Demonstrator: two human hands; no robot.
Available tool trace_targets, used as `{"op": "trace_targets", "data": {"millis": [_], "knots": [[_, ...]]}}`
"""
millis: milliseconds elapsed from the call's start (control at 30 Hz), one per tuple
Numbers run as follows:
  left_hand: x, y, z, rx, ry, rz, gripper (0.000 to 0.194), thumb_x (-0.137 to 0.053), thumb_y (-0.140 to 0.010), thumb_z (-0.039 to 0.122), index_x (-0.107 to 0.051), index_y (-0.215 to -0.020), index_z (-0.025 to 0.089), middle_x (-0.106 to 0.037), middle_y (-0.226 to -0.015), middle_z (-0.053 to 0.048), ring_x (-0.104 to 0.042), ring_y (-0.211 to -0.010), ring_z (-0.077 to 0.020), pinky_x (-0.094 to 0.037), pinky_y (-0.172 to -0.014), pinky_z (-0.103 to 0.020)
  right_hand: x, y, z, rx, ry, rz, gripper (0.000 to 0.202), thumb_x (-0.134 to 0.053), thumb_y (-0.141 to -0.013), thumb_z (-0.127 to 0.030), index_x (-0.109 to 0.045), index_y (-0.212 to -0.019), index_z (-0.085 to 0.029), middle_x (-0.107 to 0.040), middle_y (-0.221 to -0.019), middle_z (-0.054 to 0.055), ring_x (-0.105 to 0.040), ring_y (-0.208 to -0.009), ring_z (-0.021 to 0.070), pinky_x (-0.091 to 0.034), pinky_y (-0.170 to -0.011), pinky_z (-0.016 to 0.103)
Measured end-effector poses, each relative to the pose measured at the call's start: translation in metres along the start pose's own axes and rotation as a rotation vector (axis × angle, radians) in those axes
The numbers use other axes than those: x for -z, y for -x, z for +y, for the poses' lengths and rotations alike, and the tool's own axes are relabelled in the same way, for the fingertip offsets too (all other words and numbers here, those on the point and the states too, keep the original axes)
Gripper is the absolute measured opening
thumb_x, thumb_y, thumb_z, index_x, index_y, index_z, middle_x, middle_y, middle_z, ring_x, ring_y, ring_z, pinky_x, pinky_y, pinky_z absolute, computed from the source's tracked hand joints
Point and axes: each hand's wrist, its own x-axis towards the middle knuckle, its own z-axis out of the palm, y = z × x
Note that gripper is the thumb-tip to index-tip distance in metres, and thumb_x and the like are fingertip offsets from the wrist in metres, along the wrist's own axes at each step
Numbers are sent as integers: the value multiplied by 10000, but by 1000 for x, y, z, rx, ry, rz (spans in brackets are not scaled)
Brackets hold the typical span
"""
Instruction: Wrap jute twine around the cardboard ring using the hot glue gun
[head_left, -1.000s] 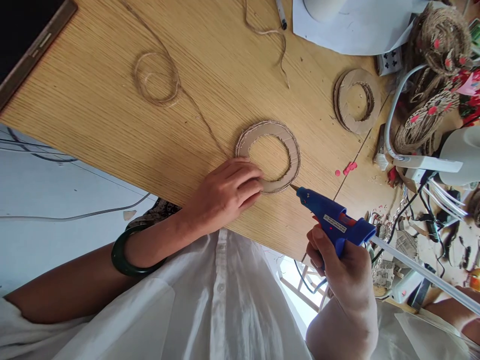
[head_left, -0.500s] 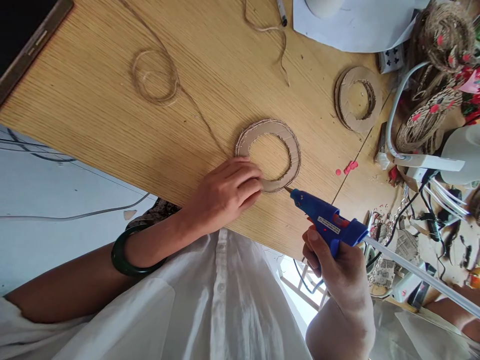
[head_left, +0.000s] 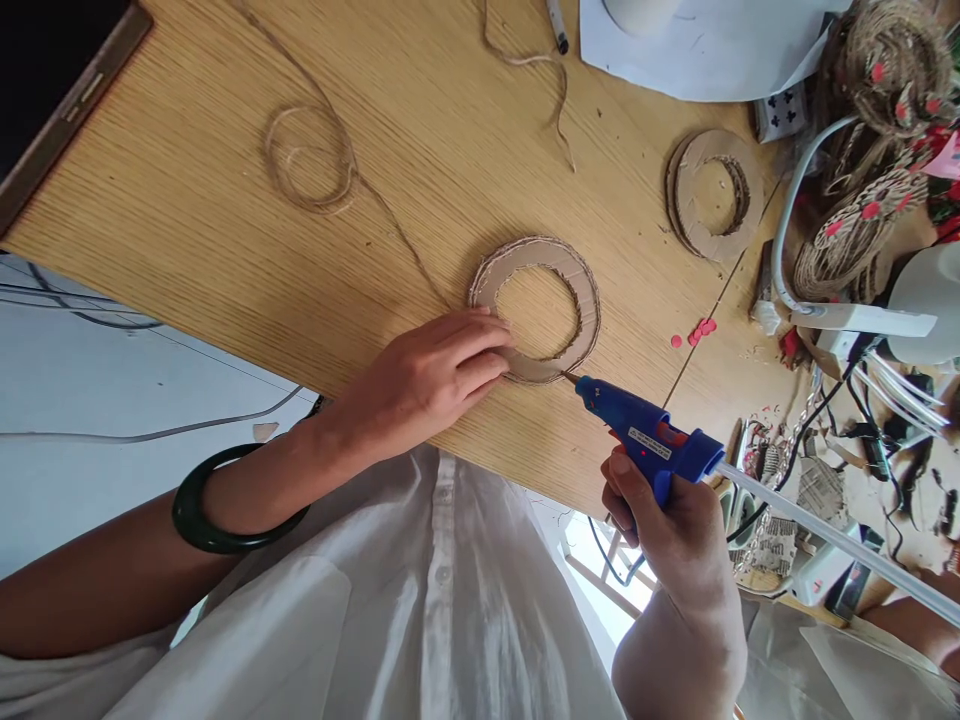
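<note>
A flat cardboard ring [head_left: 589,310] with twine along its outer edge lies on the wooden table. My left hand [head_left: 431,375] grips its lower left side, fingers together over the rim and the thumb hidden. From there the jute twine [head_left: 352,165] runs up and left into a loose loop. In my right hand [head_left: 675,535] is a blue hot glue gun [head_left: 649,432], fingers wrapped round its handle. Its nozzle tip is at the ring's lower right edge; a long clear glue stick [head_left: 810,530] sticks out of its back.
Stacked cardboard rings [head_left: 682,200] and small red discs [head_left: 703,330] lie to the right. Beyond them are twine bundles [head_left: 892,70], a white lamp [head_left: 862,320], cables and scraps. White paper [head_left: 697,70] is at the top, a dark-screened device [head_left: 60,80] top left. Another person's arm [head_left: 911,620] shows lower right.
My left hand has slid slightly left and down along the ring. The glue gun's tip has shifted a little left along the ring's lower edge.
</note>
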Motion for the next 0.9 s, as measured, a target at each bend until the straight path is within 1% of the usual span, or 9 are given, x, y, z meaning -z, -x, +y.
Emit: {"op": "trace_targets", "data": {"millis": [67,167,267,367,567,700,900], "knots": [[1,0,-2,-11,-2,-1,123,-563,-966,52,-658,-987,128,-721,-1131,-97,-695,-1137,-214,-554,-1111,-392,-1,0,-1,3,0,-7,255,-643,-963,-433,-561,-919,-196,-346,-605,-74,-309,-463,83,-189,-395,244],[1,-1,-3,12,-6,-9,123,-560,-966,59,-651,-976,140,-724,-1121,-81,-701,-1122,-208,-567,-1088,-377,-1,0,-1,7,-4,-7,230,-631,-968,-414,-567,-968,-193,-343,-603,-77,-299,-457,83,-178,-402,254],[1,-2,-3,38,2,-16,103,-572,-963,77,-651,-957,143,-719,-1130,-80,-695,-1125,-225,-593,-1033,-381,-1,0,-1,-1,-10,5,228,-632,-963,-410,-554,-916,-201,-343,-600,-75,-297,-459,84,-175,-405,258],[1,-1,-3,26,15,-31,94,-576,-968,94,-652,-948,145,-713,-1147,-81,-689,-1129,-232,-603,-1001,-380,0,1,0,-10,-5,6,261,-636,-957,-427,-538,-861,-205,-348,-598,-72,-306,-463,86,-189,-399,254],[3,-2,-6,-34,-72,-86,122,-535,-981,78,-632,-955,147,-705,-1145,-81,-670,-1154,-223,-584,-1017,-359,1,1,1,-17,28,7,269,-632,-957,-426,-547,-846,-196,-367,-585,-68,-314,-467,87,-203,-393,249],[1,-4,-9,-73,-89,-94,131,-524,-981,87,-621,-930,157,-703,-1109,-71,-673,-1108,-209,-576,-1020,-352,1,1,0,-16,39,17,274,-627,-959,-430,-535,-839,-202,-369,-583,-68,-313,-469,88,-204,-402,254],[2,-5,-7,-49,-83,-104,163,-508,-977,79,-618,-912,180,-705,-1104,-52,-680,-1072,-200,-585,-991,-357,1,1,1,-14,46,14,301,-630,-960,-443,-527,-804,-207,-371,-585,-60,-330,-465,93,-200,-409,267]]}}
